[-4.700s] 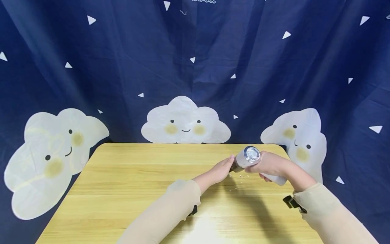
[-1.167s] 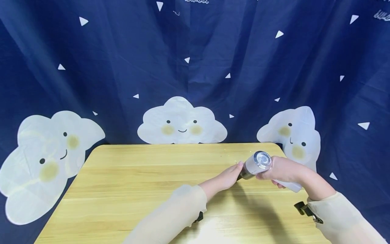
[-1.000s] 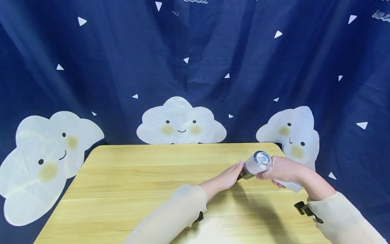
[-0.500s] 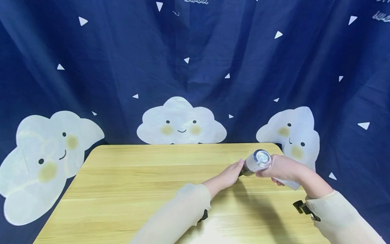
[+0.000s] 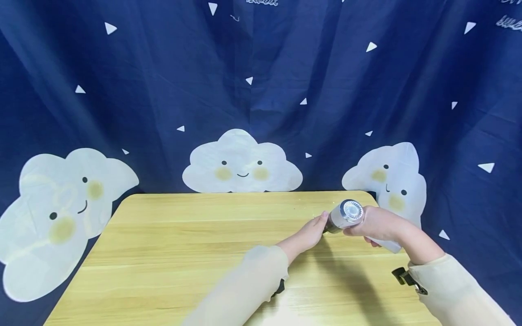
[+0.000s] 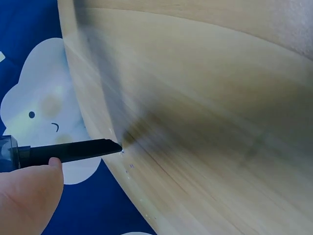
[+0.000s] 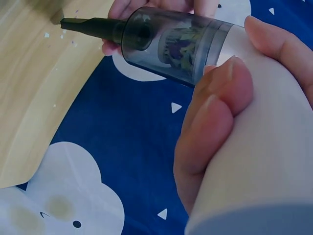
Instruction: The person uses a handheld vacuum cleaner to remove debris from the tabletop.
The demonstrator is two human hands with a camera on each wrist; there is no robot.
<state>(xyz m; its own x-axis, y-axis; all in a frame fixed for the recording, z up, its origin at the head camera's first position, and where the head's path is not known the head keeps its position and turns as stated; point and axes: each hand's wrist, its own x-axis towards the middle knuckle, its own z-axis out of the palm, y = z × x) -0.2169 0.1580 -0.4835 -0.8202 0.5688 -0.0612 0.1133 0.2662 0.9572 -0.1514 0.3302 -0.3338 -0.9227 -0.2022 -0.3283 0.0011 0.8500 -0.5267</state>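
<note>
Closest to you, your pale left sleeve and right sleeve reach in over the desk, a black clip-like piece showing at the right cuff. Beyond them, your right hand has its grip closed round the white body of a handheld vacuum, whose handle end juts out below your fingers. Your left hand grips the vacuum's other end, fingers curled about the dark nozzle where it joins the see-through chamber. Something multicoloured and folded shows inside that chamber—too dim to name.

The vacuum is over the right part of the desk, towards the far side, its round silver vent turned up at your head camera. The nozzle points down at the wood, its tip right by a few tiny pale scraps; you can't tell from here whether it touches.

Past the desk's far edge hangs a dark blue curtain—a smiling white cloud at the middle, another at either side, and small white triangles scattered above.
</note>
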